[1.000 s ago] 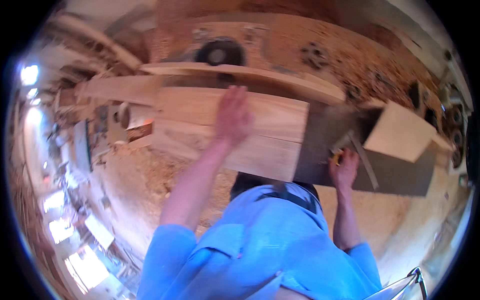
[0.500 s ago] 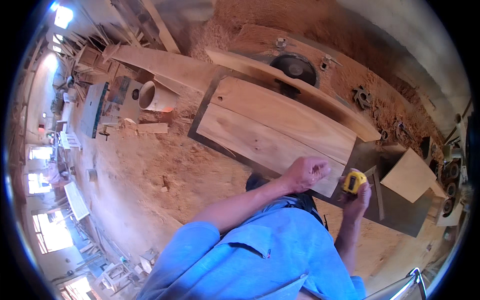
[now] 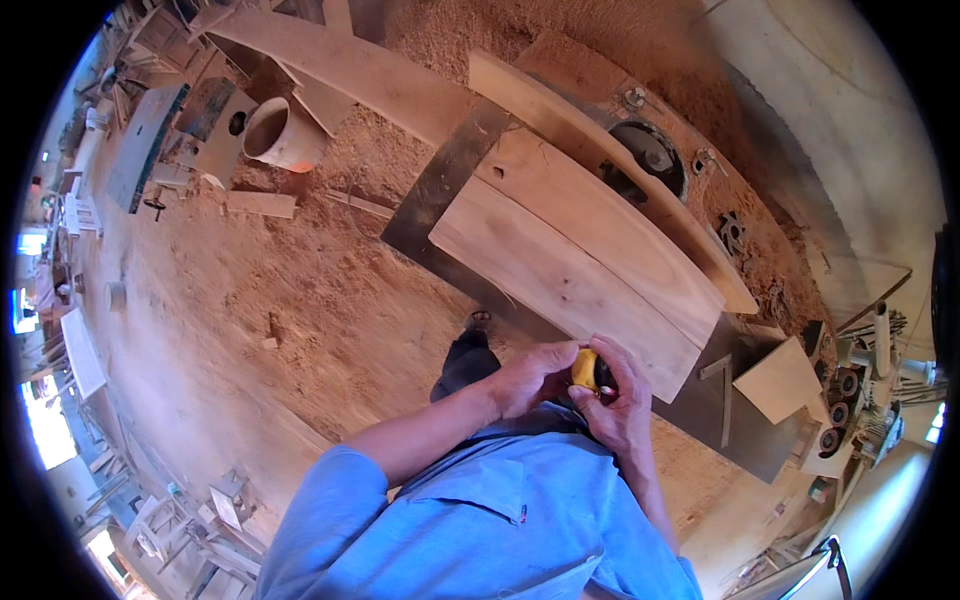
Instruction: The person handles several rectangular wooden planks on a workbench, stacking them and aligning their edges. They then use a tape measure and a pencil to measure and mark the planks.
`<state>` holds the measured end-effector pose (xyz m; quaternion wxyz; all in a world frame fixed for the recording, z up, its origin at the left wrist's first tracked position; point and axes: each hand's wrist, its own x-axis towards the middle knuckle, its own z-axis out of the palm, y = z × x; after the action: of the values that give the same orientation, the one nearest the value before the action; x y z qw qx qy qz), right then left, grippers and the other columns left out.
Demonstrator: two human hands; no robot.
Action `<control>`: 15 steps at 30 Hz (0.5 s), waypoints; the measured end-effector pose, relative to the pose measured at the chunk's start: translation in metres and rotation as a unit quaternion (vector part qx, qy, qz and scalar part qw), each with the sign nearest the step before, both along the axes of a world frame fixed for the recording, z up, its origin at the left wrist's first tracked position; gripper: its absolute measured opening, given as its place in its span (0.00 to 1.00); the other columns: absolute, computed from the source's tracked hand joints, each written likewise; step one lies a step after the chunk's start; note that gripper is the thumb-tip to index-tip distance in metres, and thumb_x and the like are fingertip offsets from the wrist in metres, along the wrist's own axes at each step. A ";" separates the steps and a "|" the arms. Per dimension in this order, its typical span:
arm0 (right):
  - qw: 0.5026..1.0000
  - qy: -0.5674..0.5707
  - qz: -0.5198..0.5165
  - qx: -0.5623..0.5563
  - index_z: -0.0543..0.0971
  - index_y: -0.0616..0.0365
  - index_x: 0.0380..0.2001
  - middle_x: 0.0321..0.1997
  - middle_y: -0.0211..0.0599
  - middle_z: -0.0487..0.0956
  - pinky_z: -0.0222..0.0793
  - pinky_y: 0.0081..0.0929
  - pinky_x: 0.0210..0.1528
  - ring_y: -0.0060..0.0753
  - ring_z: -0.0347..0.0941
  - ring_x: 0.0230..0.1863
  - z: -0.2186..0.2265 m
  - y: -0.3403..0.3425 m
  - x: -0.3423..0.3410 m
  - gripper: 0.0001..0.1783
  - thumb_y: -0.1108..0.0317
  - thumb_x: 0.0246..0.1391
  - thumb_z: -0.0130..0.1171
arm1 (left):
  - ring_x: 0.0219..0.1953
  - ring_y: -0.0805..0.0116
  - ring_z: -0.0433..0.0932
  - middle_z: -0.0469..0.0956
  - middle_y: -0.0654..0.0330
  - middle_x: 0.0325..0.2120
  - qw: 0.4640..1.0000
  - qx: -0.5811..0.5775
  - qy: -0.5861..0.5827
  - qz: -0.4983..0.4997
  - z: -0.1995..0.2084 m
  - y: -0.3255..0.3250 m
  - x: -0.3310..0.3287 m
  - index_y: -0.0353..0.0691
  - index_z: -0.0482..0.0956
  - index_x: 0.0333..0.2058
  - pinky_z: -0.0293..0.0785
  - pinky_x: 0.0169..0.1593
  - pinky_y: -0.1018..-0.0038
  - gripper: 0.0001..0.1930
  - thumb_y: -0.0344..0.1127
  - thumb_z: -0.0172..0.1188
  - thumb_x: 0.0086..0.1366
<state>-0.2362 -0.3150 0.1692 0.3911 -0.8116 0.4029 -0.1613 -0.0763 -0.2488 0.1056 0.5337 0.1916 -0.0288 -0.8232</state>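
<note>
A yellow and black tape measure (image 3: 585, 369) is between my hands, close in front of my shirt. My right hand (image 3: 624, 397) is closed round it from the right side. My left hand (image 3: 535, 380) meets it from the left, its fingers curled and pressed to the case; whether they pinch the tape's end is hidden. Just beyond the hands, two pale wooden boards (image 3: 570, 285) lie side by side on a dark metal machine table (image 3: 428, 210). Along their far edge runs an upright wooden fence board (image 3: 610, 165).
Behind the fence lie a round dark machine part (image 3: 650, 155) and a toothed cutter head (image 3: 732, 232) in sawdust. A carpenter's square (image 3: 726, 400) and a square wooden panel (image 3: 778, 382) rest at the table's right end. A bucket (image 3: 283, 137) stands on the sawdust-strewn floor at left.
My right hand has brought the tape measure leftward to my left hand, which has shifted left and down from over the boards. The view has turned, and a foot now shows beside the table.
</note>
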 end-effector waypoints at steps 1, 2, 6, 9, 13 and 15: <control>1.000 0.013 0.002 0.027 0.77 0.54 0.57 0.60 0.49 0.74 0.75 0.39 0.57 0.51 0.75 0.57 0.005 0.004 0.007 0.33 0.62 0.45 0.73 | 0.53 0.62 0.78 0.78 0.55 0.51 1.000 -0.006 0.019 0.014 0.001 0.003 0.006 0.35 0.71 0.59 0.73 0.60 0.63 0.26 0.51 0.45 0.77; 1.000 0.009 0.000 0.030 0.77 0.54 0.57 0.61 0.50 0.73 0.75 0.38 0.57 0.50 0.75 0.57 0.006 0.007 0.013 0.33 0.63 0.45 0.73 | 0.53 0.63 0.78 0.78 0.55 0.51 1.000 -0.006 0.002 0.017 0.000 0.003 0.009 0.34 0.72 0.59 0.73 0.59 0.64 0.25 0.50 0.45 0.77; 0.998 0.017 -0.031 0.045 0.78 0.53 0.58 0.61 0.50 0.70 0.75 0.38 0.54 0.50 0.74 0.56 0.010 0.014 0.028 0.34 0.63 0.44 0.75 | 0.49 0.66 0.80 0.79 0.55 0.47 0.997 0.018 -0.060 0.035 0.000 0.000 0.016 0.32 0.75 0.54 0.76 0.55 0.68 0.22 0.46 0.46 0.78; 0.996 0.082 -0.043 0.013 0.74 0.54 0.61 0.60 0.51 0.70 0.76 0.41 0.52 0.52 0.75 0.56 0.008 0.020 0.040 0.39 0.60 0.44 0.75 | 0.44 0.68 0.81 0.81 0.54 0.43 0.991 0.058 -0.101 0.062 -0.005 -0.003 0.016 0.31 0.77 0.51 0.79 0.50 0.71 0.20 0.43 0.48 0.77; 0.984 0.172 -0.021 -0.041 0.69 0.58 0.65 0.61 0.53 0.70 0.75 0.45 0.52 0.56 0.75 0.56 0.009 0.023 0.052 0.45 0.60 0.43 0.74 | 0.40 0.70 0.82 0.82 0.56 0.40 0.977 0.094 -0.160 0.107 -0.025 -0.006 0.004 0.31 0.79 0.47 0.79 0.46 0.73 0.17 0.39 0.48 0.77; 0.982 0.175 -0.023 -0.070 0.67 0.62 0.65 0.61 0.54 0.71 0.75 0.45 0.53 0.57 0.75 0.56 0.009 0.020 0.049 0.45 0.63 0.44 0.73 | 0.39 0.70 0.82 0.82 0.56 0.39 0.974 0.092 -0.173 0.117 -0.013 -0.011 0.006 0.31 0.80 0.47 0.80 0.45 0.74 0.16 0.37 0.49 0.76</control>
<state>-0.1872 -0.2952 0.1784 0.2534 -0.8433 0.4710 -0.0537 -0.0704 -0.2601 0.0929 0.5930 0.3814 -0.0224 -0.7088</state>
